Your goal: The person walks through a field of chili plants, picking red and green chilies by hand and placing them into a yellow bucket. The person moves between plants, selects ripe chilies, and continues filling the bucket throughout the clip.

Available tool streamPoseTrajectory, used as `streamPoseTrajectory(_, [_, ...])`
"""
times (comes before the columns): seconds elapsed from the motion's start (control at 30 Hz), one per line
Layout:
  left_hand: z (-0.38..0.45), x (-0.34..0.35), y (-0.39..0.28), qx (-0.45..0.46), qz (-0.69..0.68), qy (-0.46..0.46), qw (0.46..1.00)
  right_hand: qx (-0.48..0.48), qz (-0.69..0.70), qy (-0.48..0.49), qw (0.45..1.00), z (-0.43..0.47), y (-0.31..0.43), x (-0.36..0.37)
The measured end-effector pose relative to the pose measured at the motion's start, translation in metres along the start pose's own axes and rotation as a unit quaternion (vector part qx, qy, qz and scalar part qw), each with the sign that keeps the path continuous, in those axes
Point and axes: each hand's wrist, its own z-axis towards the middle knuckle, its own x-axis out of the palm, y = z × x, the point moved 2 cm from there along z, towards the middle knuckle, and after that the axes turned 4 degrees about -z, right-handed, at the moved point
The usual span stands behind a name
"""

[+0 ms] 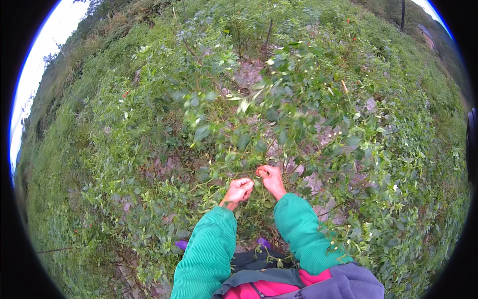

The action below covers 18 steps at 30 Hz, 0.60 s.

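Observation:
My left hand (238, 191) is among the leafy branches of a pepper plant (242, 140), with its thumb and fingertips pinched together; whether a stem is between them is too small to tell. Just to its right, a little higher, my right hand (272, 180) has its fingers curled at a thin stem, with something reddish at the fingertips that looks like a small red pepper. The two hands are close together but apart. Green ribbed sleeves cover both forearms.
Dense pepper plants surround me on all sides, with small red peppers (126, 93) at the left and white flowers (395, 187) at the right. Patches of pale ground covering (248, 74) show between rows. A thin stake (268, 35) stands ahead. Purple shoe tips (182, 244) show below.

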Motion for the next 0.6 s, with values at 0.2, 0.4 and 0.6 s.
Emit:
streamPoseTrajectory(0.2, [-0.029,0.011,-0.012,0.045,-0.136,0.006,0.99,-0.083,-0.02,0.012,0.996,0.009,0.014,-0.01])
streamPoseTrajectory(0.4, [-0.072,0.0,-0.014,0.071,-0.235,-0.078,0.966,-0.248,-0.153,-0.091,0.952,0.013,0.048,-0.04])
streamPoseTrajectory(0.6, [-0.127,-0.028,-0.003,0.121,-0.37,-0.086,0.917,-0.284,-0.179,-0.129,0.933,0.018,0.067,-0.056])
